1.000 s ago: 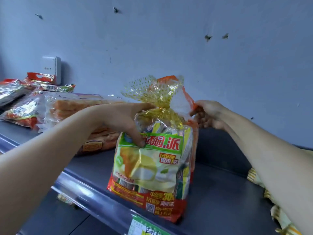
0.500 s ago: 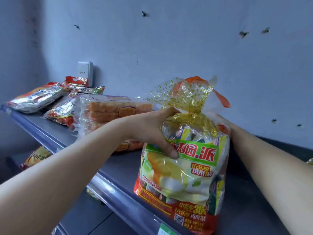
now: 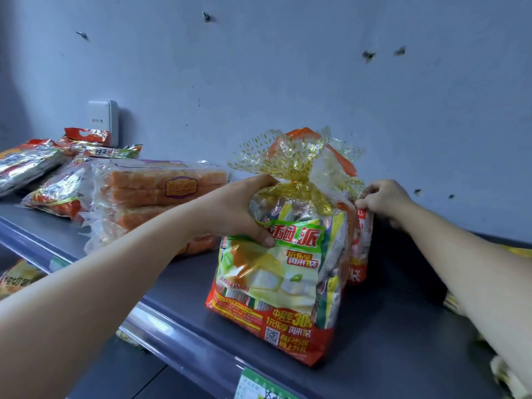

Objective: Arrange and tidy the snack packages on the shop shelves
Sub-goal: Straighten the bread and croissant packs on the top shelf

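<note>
A tall green, yellow and red snack bag (image 3: 276,283) with a gold-dotted tied top stands upright on the grey shelf (image 3: 403,326). My left hand (image 3: 239,208) grips its upper left shoulder, thumb across the front. Behind it a second, similar bag (image 3: 358,249) stands close against it, mostly hidden. My right hand (image 3: 383,200) pinches the top edge of that rear bag.
Clear packs of orange cake bars (image 3: 149,197) lie stacked to the left, with foil snack bags (image 3: 31,165) beyond them. A white box (image 3: 103,119) is fixed to the wall. A green price label (image 3: 259,387) sits on the shelf's front rail. Yellow packets (image 3: 506,375) show at the lower right.
The front bag has settled upright on the shelf under my left hand. My right hand, hidden behind the bag half a second ago, now shows pinching the rear bag's top.
</note>
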The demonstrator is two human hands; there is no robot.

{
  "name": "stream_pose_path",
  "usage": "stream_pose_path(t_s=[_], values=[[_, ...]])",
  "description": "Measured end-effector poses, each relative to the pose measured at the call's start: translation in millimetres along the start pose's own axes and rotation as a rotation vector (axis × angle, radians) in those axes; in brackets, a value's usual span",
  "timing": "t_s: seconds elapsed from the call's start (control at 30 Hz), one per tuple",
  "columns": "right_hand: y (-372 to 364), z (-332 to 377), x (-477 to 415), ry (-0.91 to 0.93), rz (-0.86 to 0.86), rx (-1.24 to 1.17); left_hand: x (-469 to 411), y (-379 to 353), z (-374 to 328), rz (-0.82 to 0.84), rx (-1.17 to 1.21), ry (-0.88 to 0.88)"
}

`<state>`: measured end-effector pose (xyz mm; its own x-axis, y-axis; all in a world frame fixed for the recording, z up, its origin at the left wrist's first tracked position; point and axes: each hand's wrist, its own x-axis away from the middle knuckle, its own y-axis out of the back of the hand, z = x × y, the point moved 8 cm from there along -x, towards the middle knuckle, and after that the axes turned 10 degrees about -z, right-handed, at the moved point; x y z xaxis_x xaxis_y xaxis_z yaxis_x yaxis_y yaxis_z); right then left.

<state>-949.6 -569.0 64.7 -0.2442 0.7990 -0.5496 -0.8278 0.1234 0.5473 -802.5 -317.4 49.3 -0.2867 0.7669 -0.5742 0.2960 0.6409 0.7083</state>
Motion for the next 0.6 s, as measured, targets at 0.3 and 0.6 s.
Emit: stream_pose_path(t_s=[0.3,0.6], values=[[16,-8,9,0.102,-0.097,0.079,-25,-31,-8,-0.076,0.073,-0.060],[15,-17,8,-0.066,-0.058,-0.111,-20,-37,0,-0.122,0.101,-0.056]])
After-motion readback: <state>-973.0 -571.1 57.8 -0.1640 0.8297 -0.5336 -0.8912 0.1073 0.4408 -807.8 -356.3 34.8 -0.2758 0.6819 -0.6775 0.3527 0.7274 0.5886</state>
